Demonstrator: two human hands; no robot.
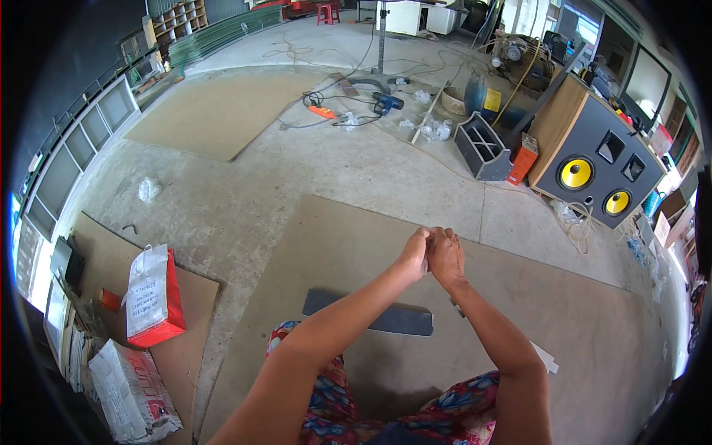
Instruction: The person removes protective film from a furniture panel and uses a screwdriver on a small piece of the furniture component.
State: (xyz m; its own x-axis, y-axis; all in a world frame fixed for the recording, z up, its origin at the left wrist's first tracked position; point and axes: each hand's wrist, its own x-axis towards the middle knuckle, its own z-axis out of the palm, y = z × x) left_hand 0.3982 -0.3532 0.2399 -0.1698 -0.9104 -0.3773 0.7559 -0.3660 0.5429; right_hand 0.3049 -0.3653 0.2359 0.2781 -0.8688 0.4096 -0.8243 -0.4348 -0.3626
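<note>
Out in front of me, my left hand [418, 250] and my right hand [446, 257] are pressed together above a flat brown board [564, 297]. Fingers of both hands are curled closed, and whatever lies between them is hidden. Under my left forearm a dark grey flat strip [404, 320] rests on the board, partly covered by the arm. Beside my right forearm, a small dark piece [457, 307] shows. A white flat piece [545, 357] sticks out past my right elbow.
A red-and-white bag [154, 297] and a crumpled white sack [133, 393] stand at left. Farther off are another board [222, 111], a blue power tool [387, 102] with cords, a grey toolbox [482, 152], an orange box [523, 158] and a large speaker [593, 156].
</note>
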